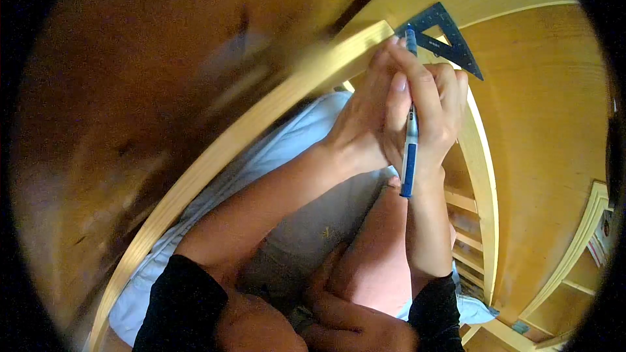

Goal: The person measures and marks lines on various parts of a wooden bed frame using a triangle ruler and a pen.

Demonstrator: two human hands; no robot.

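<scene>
My right hand (pixel 433 101) is closed round a pen (pixel 409 156) with a clear and blue barrel, its tip pointing up toward the end of a pale wooden rail (pixel 261 114). Beside and partly behind it, my left hand (pixel 368 104) lies near the rail's upper end; its fingers are mostly hidden by the rail and my right hand. A dark triangular set square (pixel 456 49) rests just past my right fingers, at the corner of the wood. Whether my left hand touches it cannot be made out.
A second curved rail (pixel 486 202) with slats (pixel 466 241) runs down the right. Light blue cloth (pixel 280 146) lies between the rails, around my bare legs. A wooden shelf (pixel 580 287) holding papers stands at the lower right.
</scene>
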